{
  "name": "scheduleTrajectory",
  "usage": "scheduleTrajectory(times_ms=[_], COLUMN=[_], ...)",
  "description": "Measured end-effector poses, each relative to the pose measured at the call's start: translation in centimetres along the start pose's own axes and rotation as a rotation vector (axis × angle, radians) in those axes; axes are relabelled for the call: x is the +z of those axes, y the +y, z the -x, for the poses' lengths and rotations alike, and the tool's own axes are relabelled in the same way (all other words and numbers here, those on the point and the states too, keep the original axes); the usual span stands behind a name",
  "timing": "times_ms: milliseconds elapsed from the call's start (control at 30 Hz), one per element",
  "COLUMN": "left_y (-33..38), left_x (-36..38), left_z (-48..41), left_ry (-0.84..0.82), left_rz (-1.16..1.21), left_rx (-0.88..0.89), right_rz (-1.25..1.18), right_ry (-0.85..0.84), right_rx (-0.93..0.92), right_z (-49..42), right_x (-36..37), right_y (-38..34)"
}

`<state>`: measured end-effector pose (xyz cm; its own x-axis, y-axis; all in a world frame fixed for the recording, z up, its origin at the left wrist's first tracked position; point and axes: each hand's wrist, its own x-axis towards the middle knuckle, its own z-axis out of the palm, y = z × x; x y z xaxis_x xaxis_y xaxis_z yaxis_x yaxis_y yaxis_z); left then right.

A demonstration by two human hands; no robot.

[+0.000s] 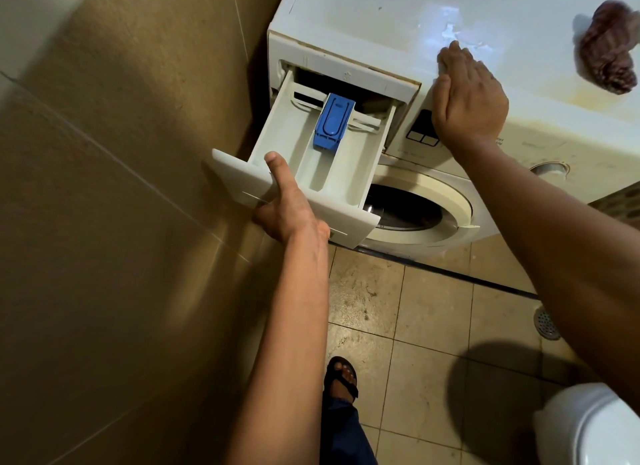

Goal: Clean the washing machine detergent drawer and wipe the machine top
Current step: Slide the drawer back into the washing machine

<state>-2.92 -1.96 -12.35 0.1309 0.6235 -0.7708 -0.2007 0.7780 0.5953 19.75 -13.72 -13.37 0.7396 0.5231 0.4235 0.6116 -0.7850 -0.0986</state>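
Observation:
The white detergent drawer (pixel 304 160) stands pulled far out of the washing machine (pixel 519 146). A blue softener insert (pixel 333 122) sits in its middle compartment. My left hand (pixel 285 208) grips the drawer's front panel, thumb lying over the top edge and fingers hidden underneath. My right hand (pixel 467 97) rests flat with straight fingers on the front edge of the machine top (pixel 381 11), above the control panel. A crumpled reddish-brown cloth (pixel 607 47) lies on the machine top at the far right, apart from both hands.
A beige tiled wall (pixel 121 187) runs close along the left of the drawer. Below are the round machine door (pixel 415 208), the tiled floor (pixel 415 309) with a drain (pixel 547 322), my sandalled foot (pixel 341 378), and a white toilet (pixel 588 430) at bottom right.

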Motion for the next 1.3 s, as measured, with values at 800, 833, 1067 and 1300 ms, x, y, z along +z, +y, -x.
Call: scheduleTrajectory(times_ms=[800,833,1067,1300], left_y=[-0.4,-0.5,-0.9,-0.9], left_x=[-0.7,-0.7,-1.2,-0.8], left_z=[0.7,0.8,0.3,0.0], left_ry=[-0.063,-0.06,-0.082,-0.092], left_rz=[-0.042,-0.043,-0.063,-0.041], left_rx=[-0.074,-0.072,-0.05,-0.046], right_rz=[-0.001,0.001,-0.004,-0.007], right_ry=[0.026,0.028,0.035,0.037], right_rx=[0.011,0.016,0.019,0.027], right_z=[0.1,0.1,0.0,0.1], right_x=[0.2,0.2,0.5,0.2], right_y=[0.0,0.0,0.1,-0.1])
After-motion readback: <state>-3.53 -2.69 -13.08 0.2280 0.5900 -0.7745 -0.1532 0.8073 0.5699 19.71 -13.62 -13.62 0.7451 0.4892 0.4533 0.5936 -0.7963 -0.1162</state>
